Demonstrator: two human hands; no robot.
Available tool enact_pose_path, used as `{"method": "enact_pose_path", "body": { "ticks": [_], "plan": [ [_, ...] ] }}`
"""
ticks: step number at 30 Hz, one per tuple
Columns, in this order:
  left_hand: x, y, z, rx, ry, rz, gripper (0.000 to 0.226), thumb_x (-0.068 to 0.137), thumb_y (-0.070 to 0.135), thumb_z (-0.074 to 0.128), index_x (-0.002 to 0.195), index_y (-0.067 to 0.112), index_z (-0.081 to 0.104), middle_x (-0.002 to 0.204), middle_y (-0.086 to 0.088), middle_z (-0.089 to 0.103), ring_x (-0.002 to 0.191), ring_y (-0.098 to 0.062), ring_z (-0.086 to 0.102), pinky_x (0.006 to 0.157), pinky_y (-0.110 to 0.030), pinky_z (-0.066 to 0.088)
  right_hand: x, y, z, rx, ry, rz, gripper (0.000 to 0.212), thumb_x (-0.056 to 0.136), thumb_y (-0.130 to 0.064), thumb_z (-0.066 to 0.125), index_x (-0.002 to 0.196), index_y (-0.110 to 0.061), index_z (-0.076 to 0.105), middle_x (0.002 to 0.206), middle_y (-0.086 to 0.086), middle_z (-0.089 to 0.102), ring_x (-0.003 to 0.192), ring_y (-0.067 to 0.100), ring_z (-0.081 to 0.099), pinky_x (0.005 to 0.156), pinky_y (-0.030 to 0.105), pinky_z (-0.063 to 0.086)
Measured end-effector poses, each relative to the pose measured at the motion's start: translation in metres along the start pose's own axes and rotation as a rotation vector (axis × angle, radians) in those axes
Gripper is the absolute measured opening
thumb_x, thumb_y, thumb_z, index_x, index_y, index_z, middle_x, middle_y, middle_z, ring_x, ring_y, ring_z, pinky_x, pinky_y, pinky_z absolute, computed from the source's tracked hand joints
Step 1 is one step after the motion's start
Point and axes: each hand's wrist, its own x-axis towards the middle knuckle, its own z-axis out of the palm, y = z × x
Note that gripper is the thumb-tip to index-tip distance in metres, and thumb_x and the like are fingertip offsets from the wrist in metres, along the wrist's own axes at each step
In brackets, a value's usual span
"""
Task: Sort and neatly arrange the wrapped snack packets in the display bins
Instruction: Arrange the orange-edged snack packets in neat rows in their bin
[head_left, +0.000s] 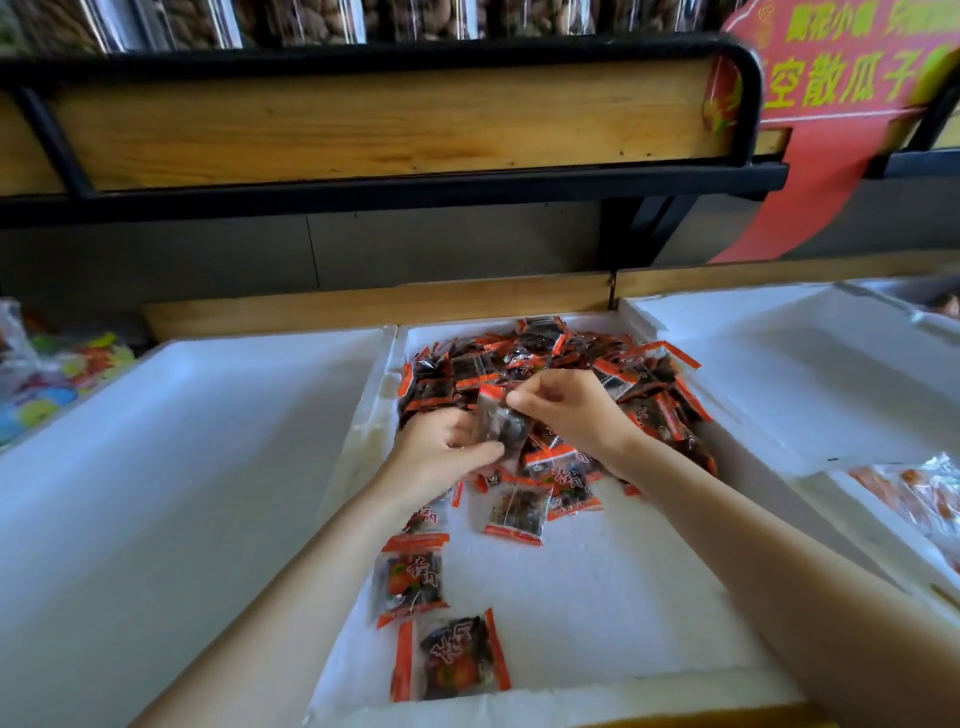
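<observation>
At the centre of the frame, both hands met over the middle foam bin (597, 582). The left hand (441, 449) had its fingers curled round the lower end of one clear packet (501, 422), and the right hand (571, 410) pinched its upper end. Behind them, a pile of red-edged packets (566, 353) filled the bin's far half. At lower centre, two loose packets (413, 577) lay flat by the bin's left wall. A red banner (841, 130) hung at upper right.
</observation>
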Motion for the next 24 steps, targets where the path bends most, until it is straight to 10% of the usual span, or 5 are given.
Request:
{"method": "enact_pose_path", "body": {
  "ticks": [6,10,15,18,24],
  "plan": [
    [-0.009,-0.012,0.000,0.090,-0.025,0.049,0.012,0.093,0.022,0.063,0.100,0.019,0.072,0.095,-0.002,0.076,0.093,-0.019,0.070,0.089,-0.041,0.055,-0.009,0.004,-0.002,0.063,-0.027,0.051,0.028,0.094,-0.025,0.052,0.073,-0.009,0.062,0.063,0.001,0.060,0.057,0.010,0.051,0.064,0.025,0.044],
    [-0.007,-0.015,-0.004,-0.125,0.049,-0.031,0.014,0.097,0.013,0.057,0.095,0.022,0.067,0.102,-0.008,0.074,0.096,-0.018,0.070,0.079,-0.028,0.059,-0.014,0.033,-0.003,-0.466,-0.227,0.110,0.023,0.092,-0.030,0.055,0.104,-0.013,0.066,0.097,-0.007,0.064,0.077,0.000,0.058,0.074,0.012,0.049],
    [0.000,-0.021,-0.007,-0.208,0.113,-0.094,0.015,0.092,0.017,0.064,0.107,0.016,0.064,0.097,-0.005,0.072,0.083,-0.018,0.073,0.074,-0.031,0.061,-0.021,0.052,0.014,-0.863,-0.509,0.137,0.065,0.079,-0.060,0.060,0.130,-0.020,0.054,0.128,0.000,0.051,0.117,0.019,0.045,0.095,0.032,0.043],
    [0.002,-0.020,-0.007,-0.172,0.150,-0.141,0.005,0.093,0.012,0.058,0.096,0.014,0.062,0.076,0.003,0.064,0.062,0.000,0.065,0.059,-0.017,0.054,-0.020,0.052,0.024,-0.850,-0.536,0.193,0.065,0.074,-0.061,0.065,0.120,-0.015,0.056,0.116,0.001,0.054,0.107,0.020,0.047,0.082,0.028,0.045],
    [0.009,-0.027,-0.004,-0.195,0.113,-0.207,0.014,0.098,0.015,0.054,0.109,0.024,0.057,0.114,-0.003,0.065,0.105,-0.023,0.065,0.097,-0.049,0.052,-0.014,0.040,0.017,-0.435,-0.265,0.174,0.020,0.086,-0.027,0.066,0.094,-0.010,0.059,0.086,-0.001,0.063,0.073,0.010,0.060,0.060,0.016,0.048]
  ]
}}
